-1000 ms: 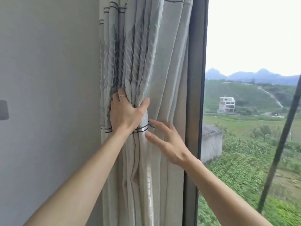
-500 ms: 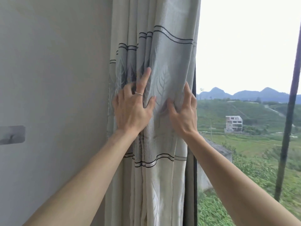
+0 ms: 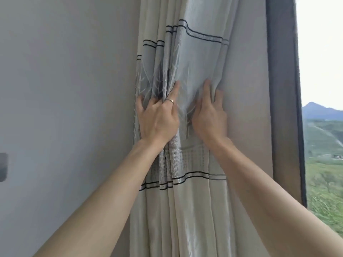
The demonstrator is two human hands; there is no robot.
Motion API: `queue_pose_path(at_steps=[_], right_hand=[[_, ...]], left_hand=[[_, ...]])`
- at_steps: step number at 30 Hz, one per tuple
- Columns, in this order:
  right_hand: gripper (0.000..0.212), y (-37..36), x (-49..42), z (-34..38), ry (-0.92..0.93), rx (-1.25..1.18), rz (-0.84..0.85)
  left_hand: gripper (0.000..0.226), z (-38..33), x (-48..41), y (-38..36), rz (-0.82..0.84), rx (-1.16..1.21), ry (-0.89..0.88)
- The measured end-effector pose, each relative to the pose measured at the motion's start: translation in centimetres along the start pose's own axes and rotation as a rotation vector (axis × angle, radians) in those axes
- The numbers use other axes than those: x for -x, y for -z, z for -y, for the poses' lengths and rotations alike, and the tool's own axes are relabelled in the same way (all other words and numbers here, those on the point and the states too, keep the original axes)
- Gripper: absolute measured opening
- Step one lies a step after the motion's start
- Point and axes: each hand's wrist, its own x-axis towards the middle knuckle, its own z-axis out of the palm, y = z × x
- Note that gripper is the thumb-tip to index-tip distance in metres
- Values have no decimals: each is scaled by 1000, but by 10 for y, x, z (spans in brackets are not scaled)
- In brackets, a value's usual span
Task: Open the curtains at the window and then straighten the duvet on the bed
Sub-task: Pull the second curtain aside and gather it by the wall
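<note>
A pale grey-beige curtain (image 3: pixel 200 210) with thin dark stripes and a leaf pattern hangs gathered in folds against the wall, left of the window. My left hand (image 3: pixel 157 121), wearing a ring, presses into the folds with its fingers tucked between the pleats. Just to the right, at the same height, my right hand (image 3: pixel 210 117) has its fingertips curled into the fabric. Both forearms reach up from the bottom of the view. Neither the bed nor the duvet is in view.
A plain grey wall (image 3: pixel 65 108) fills the left half, with a dark switch plate (image 3: pixel 2 166) at its left edge. A dark window frame (image 3: pixel 284 108) stands right of the curtain. Through the glass (image 3: pixel 323 164) I see green fields and hills.
My right hand came up from below and took hold of the fabric beside my left hand. Both hands moved higher on the curtain, and my view swung left towards the wall.
</note>
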Motion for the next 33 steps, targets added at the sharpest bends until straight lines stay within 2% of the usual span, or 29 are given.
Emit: queue_pose_path(at_steps=[4,7,10,13,16,20,23,26,30,33], right_hand=[[71,-70,-19,22,12,-27,130],[69,-116,-26,38,70,-13,192],[70,-128,-31,32,87,58,296],[78,-127,7,18,132,155,449],[80,-114,84,3,181,210,552],[78,-88,186,-24,165,181,611],[77,-60,248,-38,64,157,625],[79,-28,294,-50,-9,87,723],[79,15,349,-70,-54,46,726],[81,46,387,-84,-168,87,853]], left_hand=[[58,66,-25,-37,19,-146,4],[56,102,-35,-50,89,-279,13],[51,95,-36,-48,142,-272,46],[45,87,-6,-51,133,-213,79],[47,82,73,-52,149,-150,106],[47,70,184,-37,354,-131,105],[44,54,246,-24,431,-63,126],[58,34,296,-9,596,32,260],[67,1,352,12,758,107,367],[69,-26,387,27,921,88,435]])
